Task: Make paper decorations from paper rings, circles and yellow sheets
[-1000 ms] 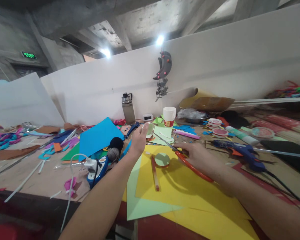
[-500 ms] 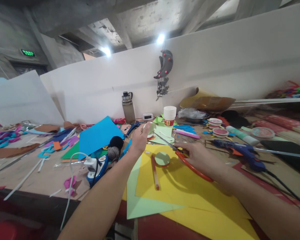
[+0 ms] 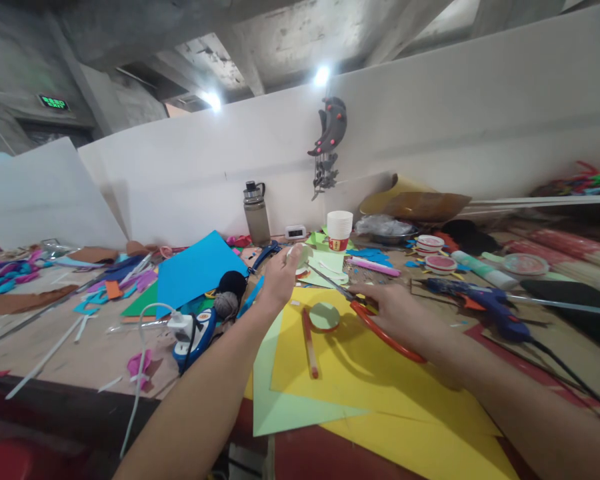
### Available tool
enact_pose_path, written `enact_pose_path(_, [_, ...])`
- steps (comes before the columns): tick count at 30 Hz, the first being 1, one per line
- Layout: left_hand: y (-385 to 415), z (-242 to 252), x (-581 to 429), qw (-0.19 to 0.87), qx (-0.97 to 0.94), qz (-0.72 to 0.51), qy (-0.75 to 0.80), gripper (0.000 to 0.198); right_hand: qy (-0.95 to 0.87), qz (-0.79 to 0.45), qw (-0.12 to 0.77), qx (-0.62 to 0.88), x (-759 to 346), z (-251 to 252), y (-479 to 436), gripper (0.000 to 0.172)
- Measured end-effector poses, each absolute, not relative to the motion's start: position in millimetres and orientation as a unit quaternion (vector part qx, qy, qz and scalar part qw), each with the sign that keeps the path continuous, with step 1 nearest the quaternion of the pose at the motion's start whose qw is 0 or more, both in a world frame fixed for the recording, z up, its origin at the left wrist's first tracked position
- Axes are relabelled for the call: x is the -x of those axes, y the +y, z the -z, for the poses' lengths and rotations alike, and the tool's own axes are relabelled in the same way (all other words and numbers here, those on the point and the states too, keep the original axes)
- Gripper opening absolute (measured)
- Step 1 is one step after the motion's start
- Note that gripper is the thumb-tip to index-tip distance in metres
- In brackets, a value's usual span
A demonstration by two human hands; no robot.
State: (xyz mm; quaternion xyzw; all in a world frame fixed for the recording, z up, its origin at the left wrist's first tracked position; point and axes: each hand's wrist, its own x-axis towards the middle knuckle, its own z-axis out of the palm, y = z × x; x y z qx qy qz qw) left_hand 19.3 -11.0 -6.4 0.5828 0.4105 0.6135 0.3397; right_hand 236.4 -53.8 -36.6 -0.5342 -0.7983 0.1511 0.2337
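Observation:
My left hand [image 3: 279, 277] is closed on a small pale piece of paper [image 3: 297, 255], which looks rounded; the fingers cover part of it. In my right hand [image 3: 390, 308] is a pair of scissors with red handles [image 3: 397, 345]. Their blades point up and left, with the tips close to the pale paper. Below the hands, a pale green disc with a reddish edge [image 3: 324, 316] lies on a yellow sheet [image 3: 350, 373]. Beside the disc is a reddish, pen-like stick [image 3: 310, 347]. A pale green sheet [image 3: 285, 413] shows under the yellow one.
Paper cups [image 3: 339, 230], a pink pen [image 3: 375, 267] and a bottle [image 3: 257, 217] stand or lie behind. A blue glue gun [image 3: 500, 310] with its cord is at the right. Left are a blue sheet [image 3: 200, 270] and a power strip [image 3: 196, 340] with a white cable.

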Motion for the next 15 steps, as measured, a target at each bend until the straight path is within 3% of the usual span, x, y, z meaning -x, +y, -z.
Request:
enact_pose_path(11, [-11.1, 6.6, -18.1, 0.244, -0.645, -0.573, 0.443, 0.032, -0.799, -0.157, 0.236, 0.530, -235.1, 34.1, -56.2, 0.038])
enact_pose_path(15, [-10.9, 6.2, -18.1, 0.267, -0.634, -0.576, 0.440, 0.034, -0.804, -0.151, 0.229, 0.528, -234.4, 34.4, -55.4, 0.037])
